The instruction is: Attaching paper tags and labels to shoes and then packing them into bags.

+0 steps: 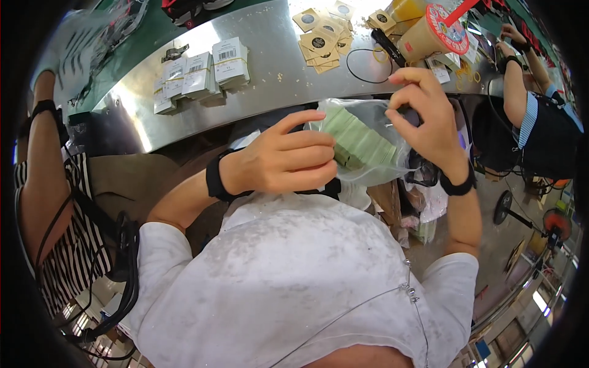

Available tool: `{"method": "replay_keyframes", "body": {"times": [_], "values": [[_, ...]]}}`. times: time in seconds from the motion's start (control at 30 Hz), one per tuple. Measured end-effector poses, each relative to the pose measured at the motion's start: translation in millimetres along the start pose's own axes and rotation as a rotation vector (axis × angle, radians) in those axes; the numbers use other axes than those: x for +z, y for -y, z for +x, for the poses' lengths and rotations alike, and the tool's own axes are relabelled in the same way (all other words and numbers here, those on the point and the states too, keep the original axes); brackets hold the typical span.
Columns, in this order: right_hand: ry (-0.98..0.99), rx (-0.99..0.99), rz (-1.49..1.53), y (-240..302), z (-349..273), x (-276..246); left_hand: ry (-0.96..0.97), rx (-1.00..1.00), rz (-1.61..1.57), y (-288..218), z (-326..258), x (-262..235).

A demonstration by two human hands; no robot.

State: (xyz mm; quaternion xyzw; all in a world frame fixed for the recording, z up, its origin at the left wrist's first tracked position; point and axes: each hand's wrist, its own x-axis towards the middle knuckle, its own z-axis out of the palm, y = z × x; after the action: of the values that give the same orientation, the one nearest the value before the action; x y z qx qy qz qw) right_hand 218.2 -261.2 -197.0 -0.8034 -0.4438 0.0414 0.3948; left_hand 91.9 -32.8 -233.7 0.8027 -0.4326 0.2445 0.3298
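Observation:
A clear plastic bag (368, 176) hangs just off the near edge of the table, in front of my chest. Inside it lies a stack of pale green packets or cards (358, 138). My left hand (279, 153) is closed at the bag's left side, its fingers reaching over the film and the thumb out of sight. On the other side, my right hand (423, 113) is curled at the upper right rim, thumb and forefinger drawn close in a pinch at the film. The other fingers of that hand are raised and bent.
White labelled packets (230, 61) stand in banded stacks on the metal table (270, 92). Tan square cards (319, 44), a black cord loop (362, 66) and a drink cup (432, 34) lie beyond the bag. Co-workers' arms (46, 178) show at both sides.

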Motion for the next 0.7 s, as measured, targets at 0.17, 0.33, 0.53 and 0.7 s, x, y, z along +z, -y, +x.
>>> {"method": "replay_keyframes", "body": {"times": [0.17,0.33,0.53,0.7], "values": [[0.472,-0.184,-0.301,30,-2,16,-0.079,0.087,0.069,0,3,16],[0.784,0.123,-0.502,16,-2,10,-0.099,0.125,0.037,-6,16,27],[0.685,0.203,-0.591,-2,-26,-5,-0.029,0.139,0.007,-8,29,42],[0.611,0.18,-0.735,-13,-47,2,-0.037,0.145,-0.016,-4,28,52]]}}
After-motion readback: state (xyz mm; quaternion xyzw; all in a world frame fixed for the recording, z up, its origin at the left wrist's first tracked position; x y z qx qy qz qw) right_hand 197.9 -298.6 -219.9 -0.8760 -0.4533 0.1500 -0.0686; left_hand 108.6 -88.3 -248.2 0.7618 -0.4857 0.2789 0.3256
